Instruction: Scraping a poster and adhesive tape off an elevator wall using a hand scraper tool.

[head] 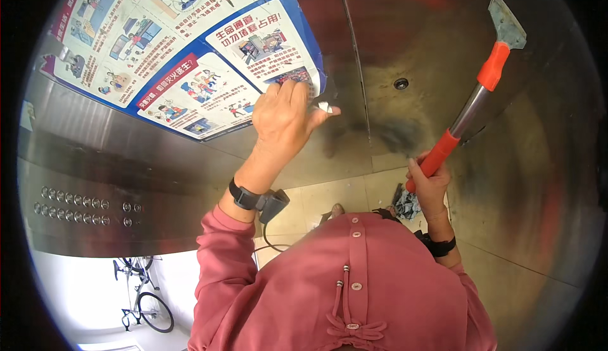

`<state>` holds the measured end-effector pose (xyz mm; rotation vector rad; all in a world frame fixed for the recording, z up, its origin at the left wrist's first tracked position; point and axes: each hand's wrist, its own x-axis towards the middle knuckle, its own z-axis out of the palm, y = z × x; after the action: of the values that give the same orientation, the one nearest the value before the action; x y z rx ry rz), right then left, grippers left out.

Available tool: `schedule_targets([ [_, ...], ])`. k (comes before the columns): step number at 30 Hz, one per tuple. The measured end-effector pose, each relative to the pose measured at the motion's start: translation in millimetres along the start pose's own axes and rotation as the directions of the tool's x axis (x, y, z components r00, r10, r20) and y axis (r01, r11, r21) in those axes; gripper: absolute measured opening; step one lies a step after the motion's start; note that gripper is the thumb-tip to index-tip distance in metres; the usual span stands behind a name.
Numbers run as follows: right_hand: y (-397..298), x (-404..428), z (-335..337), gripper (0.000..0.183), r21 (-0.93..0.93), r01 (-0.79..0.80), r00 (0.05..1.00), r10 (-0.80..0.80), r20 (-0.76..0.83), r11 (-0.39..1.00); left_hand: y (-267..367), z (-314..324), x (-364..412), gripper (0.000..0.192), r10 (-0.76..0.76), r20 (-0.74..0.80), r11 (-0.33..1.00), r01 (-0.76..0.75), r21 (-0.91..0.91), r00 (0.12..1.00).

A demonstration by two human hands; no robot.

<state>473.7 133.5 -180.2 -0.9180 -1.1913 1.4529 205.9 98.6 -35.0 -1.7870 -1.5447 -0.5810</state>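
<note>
My right hand point(431, 184) grips the red lower handle of a long-handled scraper point(470, 111). Its wide metal blade points up and away at the upper right, apart from the wall. Against the lower right corner of a printed poster point(202, 78) is my left hand point(284, 118), its fingers curled and their tips hidden. The thumb sticks out to the right, and a small white scrap point(325, 107) shows by it. Whether the fingers pinch the poster cannot be made out. The poster bears writing and drawings, and its right edge looks torn.
Brushed metal elevator walls point(408, 28) surround me, with a vertical seam right of the poster. A button panel point(76, 206) is at the left. Crumpled scraps point(407, 204) lie on the tiled floor point(304, 199) near my feet. A bicycle point(142, 298) stands outside the doorway.
</note>
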Motion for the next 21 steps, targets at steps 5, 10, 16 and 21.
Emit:
schedule_targets([
  [5, -4, 5, -7, 0.017, -0.024, -0.036, 0.999, 0.036, -0.001, 0.999, 0, 5, 14, 0.03, 0.034, 0.074, 0.994, -0.041, 0.103, 0.997],
  [10, -3, 10, -10, 0.015, -0.025, -0.004, 1.0, 0.005, 0.027, 1.0, -7, 8, 14, 0.02, 0.078, 0.059, 0.992, -0.084, 0.096, 0.995],
  [16, -1, 14, -10, 0.015, 0.008, 0.009, 1.0, -0.009, -0.004, 1.0, -15, 6, 12, 0.021, 0.09, 0.043, 0.996, -0.09, -0.003, 0.995],
  [21, 4, 12, -10, 0.017, -0.035, 0.023, 1.0, -0.024, -0.02, 0.999, -23, 1, 9, 0.022, 0.099, 0.018, 0.989, -0.096, -0.113, 0.995],
])
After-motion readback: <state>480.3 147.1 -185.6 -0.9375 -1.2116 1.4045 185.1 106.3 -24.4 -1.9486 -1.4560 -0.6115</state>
